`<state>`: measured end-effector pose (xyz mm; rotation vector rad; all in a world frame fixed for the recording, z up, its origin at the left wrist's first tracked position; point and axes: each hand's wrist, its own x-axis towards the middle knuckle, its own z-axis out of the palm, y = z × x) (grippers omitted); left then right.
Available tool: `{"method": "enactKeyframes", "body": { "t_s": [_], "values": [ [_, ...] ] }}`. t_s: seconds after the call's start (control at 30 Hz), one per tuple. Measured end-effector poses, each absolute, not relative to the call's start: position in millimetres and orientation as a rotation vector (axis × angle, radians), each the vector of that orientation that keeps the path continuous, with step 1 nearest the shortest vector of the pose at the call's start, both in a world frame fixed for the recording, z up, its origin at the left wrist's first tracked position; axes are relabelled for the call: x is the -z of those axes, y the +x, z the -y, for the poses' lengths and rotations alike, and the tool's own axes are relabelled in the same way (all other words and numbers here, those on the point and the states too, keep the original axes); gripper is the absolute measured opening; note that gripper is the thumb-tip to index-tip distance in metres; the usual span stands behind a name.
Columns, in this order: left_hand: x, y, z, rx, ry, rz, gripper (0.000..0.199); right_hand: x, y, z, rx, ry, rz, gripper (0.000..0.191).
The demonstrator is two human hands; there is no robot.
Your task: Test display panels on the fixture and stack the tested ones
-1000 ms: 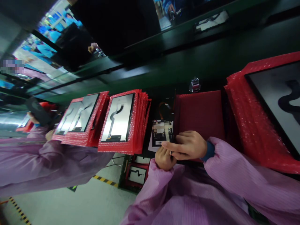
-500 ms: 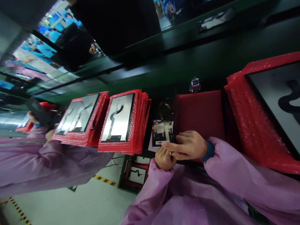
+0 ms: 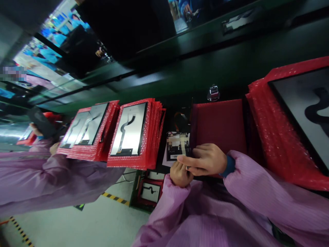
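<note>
My left hand is closed, knuckles up, at the near edge of an opened device with its circuit board and a strip of tan tape showing. My right hand is closed too, its forefinger and thumb reaching across to the left hand's fingers. Whatever sits between the fingers is hidden; only a tiny pale spot shows at the right thumb tip. Under the device lies a white sheet. Just beyond my right hand a flat dark-red pad covers the bench.
Stacks of screen panels in red bubble wrap stand left, farther left and right. A small metal-and-glass object sits behind the pad. Below is a crate holding panels. A co-worker's purple sleeve is at left.
</note>
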<state>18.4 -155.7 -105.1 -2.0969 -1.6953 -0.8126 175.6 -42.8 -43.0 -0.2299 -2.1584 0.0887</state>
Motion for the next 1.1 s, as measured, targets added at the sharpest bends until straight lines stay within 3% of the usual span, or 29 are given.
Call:
{"method": "enactKeyframes", "body": {
  "t_s": [0.53,0.6,0.67,0.73,0.8,0.97,1.1],
  "values": [
    [87.8,21.8,155.8,1.000,-2.140,1.839,0.033,43.4,175.9,42.9,-0.115,-0.215,2.151,0.043],
    [67.9,20.0,154.4,1.249,-2.074,1.980,0.034,43.1,176.4,42.8,-0.113,-0.216,2.173,0.043],
    [42.6,16.3,145.2,1.774,-1.870,2.115,0.027,41.6,176.8,42.6,-0.094,-0.217,2.202,0.044],
    [17.4,11.5,125.2,2.301,-1.768,2.029,0.027,37.9,176.4,42.3,-0.068,-0.227,2.244,0.044],
    [-2.2,7.7,96.8,2.612,-1.927,1.932,0.034,31.7,174.5,42.2,-0.041,-0.253,2.320,0.044],
    [-15.9,7.9,35.9,2.670,-2.284,1.998,0.046,11.0,166.5,43.1,0.094,-0.281,2.492,0.049],
    [-3.2,8.0,24.2,2.722,-2.312,2.031,0.053,6.5,168.5,38.0,0.041,-0.231,2.222,0.053]
  ]
}}
